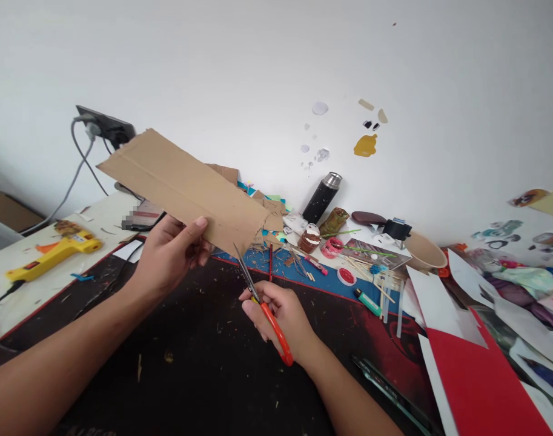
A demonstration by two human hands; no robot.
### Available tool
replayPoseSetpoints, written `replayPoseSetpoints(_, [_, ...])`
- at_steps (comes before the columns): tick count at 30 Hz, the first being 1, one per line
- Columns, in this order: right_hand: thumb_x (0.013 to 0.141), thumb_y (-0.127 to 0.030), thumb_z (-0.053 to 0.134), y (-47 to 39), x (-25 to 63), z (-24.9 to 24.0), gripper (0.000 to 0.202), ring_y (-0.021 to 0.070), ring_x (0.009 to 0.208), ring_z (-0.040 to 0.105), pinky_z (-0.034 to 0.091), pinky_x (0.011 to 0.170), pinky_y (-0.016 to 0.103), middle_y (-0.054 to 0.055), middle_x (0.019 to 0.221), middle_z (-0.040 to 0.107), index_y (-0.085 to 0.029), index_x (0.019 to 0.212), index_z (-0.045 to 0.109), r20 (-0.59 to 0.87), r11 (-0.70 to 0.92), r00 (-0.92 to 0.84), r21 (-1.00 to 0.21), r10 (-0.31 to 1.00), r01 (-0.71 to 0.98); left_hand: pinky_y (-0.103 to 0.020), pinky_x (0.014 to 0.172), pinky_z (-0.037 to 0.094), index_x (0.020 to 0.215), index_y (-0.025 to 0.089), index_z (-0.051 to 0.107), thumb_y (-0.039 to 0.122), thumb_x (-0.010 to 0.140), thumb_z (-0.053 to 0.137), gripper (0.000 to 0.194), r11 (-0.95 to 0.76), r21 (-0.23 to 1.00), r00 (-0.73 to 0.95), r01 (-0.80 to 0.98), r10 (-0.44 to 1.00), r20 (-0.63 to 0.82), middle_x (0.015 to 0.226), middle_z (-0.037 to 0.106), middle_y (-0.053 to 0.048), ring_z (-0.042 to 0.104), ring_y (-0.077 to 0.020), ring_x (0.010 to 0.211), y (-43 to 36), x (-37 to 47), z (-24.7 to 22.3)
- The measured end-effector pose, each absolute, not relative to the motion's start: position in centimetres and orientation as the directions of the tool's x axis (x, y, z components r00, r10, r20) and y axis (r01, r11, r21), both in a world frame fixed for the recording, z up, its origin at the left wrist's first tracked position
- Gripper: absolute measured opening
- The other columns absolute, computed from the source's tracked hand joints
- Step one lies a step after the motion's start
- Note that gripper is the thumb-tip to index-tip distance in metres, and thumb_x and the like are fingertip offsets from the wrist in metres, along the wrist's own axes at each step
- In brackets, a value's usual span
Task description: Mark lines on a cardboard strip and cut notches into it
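Observation:
A long brown piece of cardboard (185, 188) is raised above the dark desk mat, tilted down to the right. My left hand (178, 245) pinches its lower edge, thumb on the near face and fingers behind. In my right hand (280, 312) is a pair of scissors (274, 333) with orange-red handles. Their blades point up and left and meet the cardboard's lower right corner. How far the blades are apart is hard to make out.
A yellow hot glue gun (53, 254) lies at left. Behind stand a black thermos (321, 198) and small paint pots (309, 238) amid scraps and sticks. A green-and-black cutter (389, 393) lies front right, beside red card (480, 381) and papers. A power strip (106, 127) is at the back left.

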State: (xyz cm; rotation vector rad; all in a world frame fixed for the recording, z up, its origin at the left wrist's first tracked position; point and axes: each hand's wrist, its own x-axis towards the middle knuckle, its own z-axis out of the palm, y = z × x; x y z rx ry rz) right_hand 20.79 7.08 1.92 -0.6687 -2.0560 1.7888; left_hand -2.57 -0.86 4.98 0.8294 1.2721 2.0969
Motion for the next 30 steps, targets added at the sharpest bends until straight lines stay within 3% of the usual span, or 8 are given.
replayPoseSetpoints(30, [0.097,-0.056,0.084,7.02,20.89,2.13,0.037,0.0116,0.05,0.049,0.036,0.049,0.025,-0.006,0.062,0.055,-0.021,0.104,0.077,-0.05,0.146,-0.837,-0.977,0.545,0.154,-0.022,0.037,0.037,0.09,0.021,0.067,0.052,0.083,0.103,0.048,-0.434,0.896,-0.66,-0.094,0.701,0.271,0.068,0.067,0.005,0.056,-0.0098,0.047,-0.89,-2.34,5.03])
